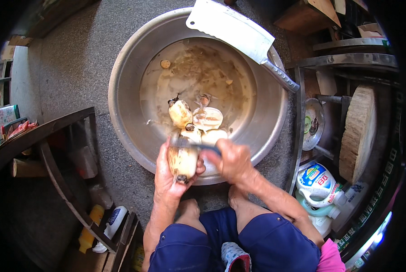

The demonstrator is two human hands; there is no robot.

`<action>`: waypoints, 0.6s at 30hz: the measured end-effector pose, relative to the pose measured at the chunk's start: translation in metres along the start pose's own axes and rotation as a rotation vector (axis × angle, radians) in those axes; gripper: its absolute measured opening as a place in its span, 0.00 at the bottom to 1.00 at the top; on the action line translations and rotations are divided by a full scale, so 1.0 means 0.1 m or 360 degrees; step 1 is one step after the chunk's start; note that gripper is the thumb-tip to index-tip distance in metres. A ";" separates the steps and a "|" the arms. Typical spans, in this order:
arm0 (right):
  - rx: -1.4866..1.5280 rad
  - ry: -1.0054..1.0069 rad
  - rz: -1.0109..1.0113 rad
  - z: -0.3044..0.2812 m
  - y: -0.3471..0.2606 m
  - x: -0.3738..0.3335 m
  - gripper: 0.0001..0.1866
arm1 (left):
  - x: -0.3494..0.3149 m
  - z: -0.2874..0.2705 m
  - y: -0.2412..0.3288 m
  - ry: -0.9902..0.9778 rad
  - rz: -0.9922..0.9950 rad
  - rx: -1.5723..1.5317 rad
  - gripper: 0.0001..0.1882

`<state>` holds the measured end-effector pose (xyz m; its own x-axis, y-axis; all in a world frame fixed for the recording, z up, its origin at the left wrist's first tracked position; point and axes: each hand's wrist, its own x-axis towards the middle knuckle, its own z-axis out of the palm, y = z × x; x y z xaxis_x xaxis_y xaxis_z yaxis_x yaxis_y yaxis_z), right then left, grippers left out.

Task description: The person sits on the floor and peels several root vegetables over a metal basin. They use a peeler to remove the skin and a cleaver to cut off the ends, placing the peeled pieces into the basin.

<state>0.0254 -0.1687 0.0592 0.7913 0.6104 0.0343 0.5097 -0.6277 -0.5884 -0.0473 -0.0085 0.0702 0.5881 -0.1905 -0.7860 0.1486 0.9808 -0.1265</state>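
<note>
My left hand [167, 174] is wrapped round a lotus root segment [184, 162], tilted over the near rim of a wide metal basin [121, 122]. Its skin is partly off, pale on the right and brownish on the left, with a dark node at the lower end. In my right hand [234, 161] is a dark-handled peeler [203, 147], its head blurred against the root's upper end. Just beyond lie several more lotus root pieces, among them a whole segment [180, 114] with a dark tip and a pale cut piece [208, 118], in shallow brownish water.
Across the basin's far right rim rests a large cleaver [234, 29], handle overhanging. A metal rack on the right holds a round wooden chopping block [358, 133], a metal bowl [312, 124] and detergent bottles [317, 183]. Left stands a dark shelf frame [60, 124] with bottles [115, 222].
</note>
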 end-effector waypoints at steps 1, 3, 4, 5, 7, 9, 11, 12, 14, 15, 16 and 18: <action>-0.0189 -0.0014 0.0101 0.00 0.13 0.10 0.26 | -0.04 0.03 -0.02 0.0006 -0.0024 0.0045 0.29; -0.0095 -0.0050 0.0277 -0.08 0.29 0.15 0.26 | -0.08 0.08 -0.04 -0.0035 -0.0058 0.0072 0.29; -0.0025 -0.0060 0.0307 -0.11 0.25 0.12 0.26 | -0.07 0.11 0.00 -0.0020 -0.0055 0.0064 0.29; 0.0065 -0.0082 0.0297 -0.16 0.18 0.13 0.26 | -0.06 0.15 0.02 -0.0007 -0.0009 0.0039 0.30; 0.0216 -0.0121 0.0205 -0.26 0.01 0.11 0.26 | -0.05 0.22 0.02 0.0219 0.0057 0.0016 0.31; 0.0258 -0.0119 -0.0014 -0.27 -0.17 0.01 0.25 | -0.06 0.23 0.02 0.0468 0.0094 0.0017 0.33; 0.0317 -0.0127 -0.0197 -0.28 -0.36 -0.02 0.25 | 0.00 -0.01 0.03 -0.0158 0.0032 -0.0033 0.32; 0.0297 -0.0101 -0.0215 -0.23 -0.36 -0.06 0.26 | 0.01 -0.07 0.04 -0.0125 0.0030 -0.0031 0.32; 0.0208 -0.0141 -0.0191 -0.15 -0.25 -0.07 0.26 | 0.01 -0.05 0.04 0.0057 0.0042 -0.0072 0.31; 0.0159 -0.0163 -0.0182 -0.13 -0.20 -0.06 0.27 | -0.01 0.04 0.05 0.0207 0.0054 -0.0116 0.31; 0.0213 -0.0064 -0.0207 -0.10 -0.19 -0.02 0.26 | -0.01 0.09 0.04 0.0357 0.0065 -0.0159 0.31; -0.0119 -0.0091 -0.0009 -0.05 -0.08 0.08 0.25 | -0.03 -0.02 0.03 0.0043 -0.0066 -0.0144 0.30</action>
<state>0.0290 -0.1616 0.0687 0.7690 0.6392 -0.0101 0.5395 -0.6573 -0.5262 -0.0500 -0.0048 0.0706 0.5612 -0.2311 -0.7947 0.0995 0.9721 -0.2124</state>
